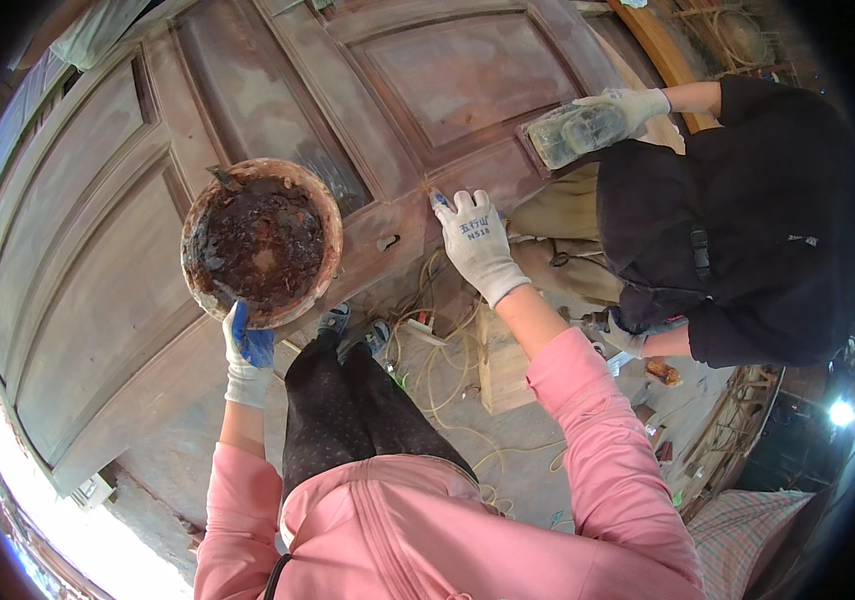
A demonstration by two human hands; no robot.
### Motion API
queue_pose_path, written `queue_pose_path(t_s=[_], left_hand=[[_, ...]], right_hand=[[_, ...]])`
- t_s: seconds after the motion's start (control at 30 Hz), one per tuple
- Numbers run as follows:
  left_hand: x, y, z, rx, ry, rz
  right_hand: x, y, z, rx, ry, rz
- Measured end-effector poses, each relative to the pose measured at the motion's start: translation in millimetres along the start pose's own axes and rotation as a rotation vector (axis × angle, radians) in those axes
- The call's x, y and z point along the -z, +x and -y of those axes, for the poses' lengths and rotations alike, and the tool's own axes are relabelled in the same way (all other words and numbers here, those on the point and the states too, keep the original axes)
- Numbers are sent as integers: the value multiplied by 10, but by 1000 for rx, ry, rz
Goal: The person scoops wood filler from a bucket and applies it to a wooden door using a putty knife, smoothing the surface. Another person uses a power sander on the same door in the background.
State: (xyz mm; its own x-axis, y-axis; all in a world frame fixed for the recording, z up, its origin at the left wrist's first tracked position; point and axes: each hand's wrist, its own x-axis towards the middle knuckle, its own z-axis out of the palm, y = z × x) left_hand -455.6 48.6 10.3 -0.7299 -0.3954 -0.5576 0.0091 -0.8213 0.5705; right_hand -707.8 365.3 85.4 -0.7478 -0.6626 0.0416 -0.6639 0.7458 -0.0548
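Note:
My left hand (248,352), in a white glove with blue coating, grips the near rim of a round bowl (328,272). Dark brown paste (259,236) coats the inside of the bowl, and a small greenish piece (222,176) sticks up at its far rim. My right hand (477,240), also gloved, has its fingers curled down at the edge of a brown wooden panel door (462,75). Whatever is pinched there is mostly hidden; only a small bluish and brown tip shows. Reddish-brown patches mark the door, which has a small hole (387,242) near that hand.
At the right, a co-worker in black (767,220) presses a dusty block-shaped tool (577,132) onto the door with a gloved hand (632,108). A pale hose or cord (447,400) winds over the floor by a wooden block (502,365). Another panel door (97,220) lies left.

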Motion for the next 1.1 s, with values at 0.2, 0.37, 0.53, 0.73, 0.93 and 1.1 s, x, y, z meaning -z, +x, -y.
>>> queue_pose_path(t_s=[0.2,0.37,0.53,0.73,0.93,1.1], left_hand=[[-61,18,-20,39,-75,8],[74,105,22,-22,-33,21],[64,127,19,-27,-84,125],[-13,108,79,5,-116,-29],[-175,-9,14,-17,17,-37],[-170,189,168,-44,36,-75]], right_hand=[[1,9,-41,-224,351,-116],[-134,34,191,-175,209,-155],[-118,-79,177,-158,251,-135],[-136,-75,170,-159,165,-181],[-1,-277,193,-279,689,-286],[-147,-34,145,-276,283,-332]])
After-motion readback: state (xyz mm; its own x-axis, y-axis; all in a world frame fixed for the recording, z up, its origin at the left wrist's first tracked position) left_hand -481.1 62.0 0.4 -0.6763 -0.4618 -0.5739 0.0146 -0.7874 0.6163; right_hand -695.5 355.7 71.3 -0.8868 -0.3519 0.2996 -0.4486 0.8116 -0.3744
